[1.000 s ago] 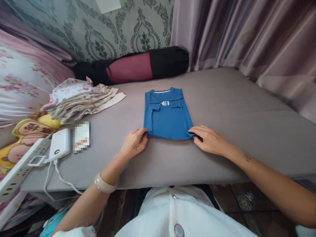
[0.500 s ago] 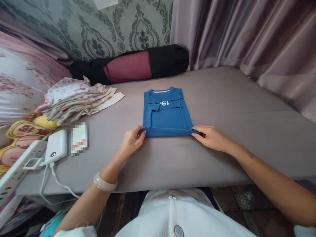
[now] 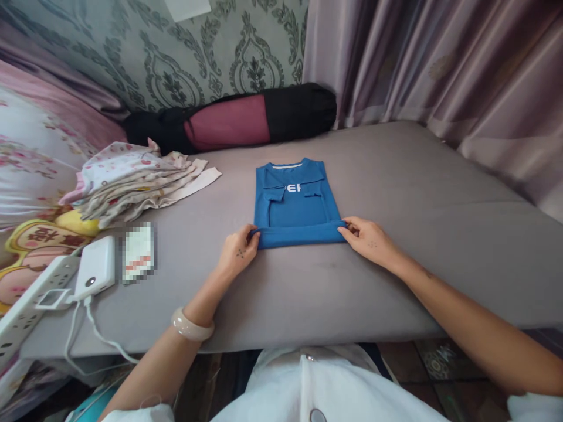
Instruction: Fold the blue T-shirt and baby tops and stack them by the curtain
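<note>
A blue shirt [image 3: 299, 211] lies on the grey bed surface, its sides and sleeves folded inward and its collar pointing away from me. White letters show partly between the folded sleeves. Along the near edge, the hem is turned up into a flat band. My left hand [image 3: 240, 249] pinches the band's left end between thumb and fingers. At the opposite end, my right hand [image 3: 365, 237] grips the right corner of the same band, thumb on top.
A pile of folded clothes [image 3: 141, 181] lies at left. Nearer are a white power bank [image 3: 94, 266] with cables, a power strip [image 3: 39, 293] and a blurred packet [image 3: 139, 252]. A long black and maroon bag [image 3: 229, 120] rests against the wall.
The right end of the turned-up hem has been drawn in and flattened, and my right hand has moved slightly left with it. My left hand keeps its hold on the left end.
</note>
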Demonstrator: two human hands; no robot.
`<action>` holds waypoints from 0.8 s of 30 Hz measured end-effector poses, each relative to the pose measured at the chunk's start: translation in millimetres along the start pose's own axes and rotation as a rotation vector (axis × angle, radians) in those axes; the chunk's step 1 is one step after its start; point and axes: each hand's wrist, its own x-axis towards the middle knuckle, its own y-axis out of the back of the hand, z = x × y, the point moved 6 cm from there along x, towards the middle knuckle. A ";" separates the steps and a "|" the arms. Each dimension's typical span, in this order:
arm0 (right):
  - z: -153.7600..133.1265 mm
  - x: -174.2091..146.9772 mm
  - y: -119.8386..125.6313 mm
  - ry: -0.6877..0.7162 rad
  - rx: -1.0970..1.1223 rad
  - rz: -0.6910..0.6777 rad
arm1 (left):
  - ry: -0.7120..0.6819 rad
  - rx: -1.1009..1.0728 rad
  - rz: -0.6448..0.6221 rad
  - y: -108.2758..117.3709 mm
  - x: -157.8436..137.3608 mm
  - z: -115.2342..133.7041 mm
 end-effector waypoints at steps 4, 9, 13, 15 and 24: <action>0.4 2.2 -3.3 -0.056 -0.092 -0.006 | -0.019 0.065 -0.022 -5.6 3.0 -1.4; -2.7 0.7 -6.3 -0.099 -0.213 -0.032 | -0.051 0.196 -0.057 -10.1 4.8 5.4; -1.6 -0.4 -8.1 -0.099 -0.278 -0.031 | -0.009 0.271 -0.091 -11.8 4.7 4.3; -0.6 -0.9 -6.5 -0.102 -0.286 -0.032 | 0.010 0.267 -0.089 -11.3 3.3 -0.4; -56.4 -14.8 1.6 0.272 -0.379 0.071 | -0.411 0.254 0.100 -4.5 -10.1 40.7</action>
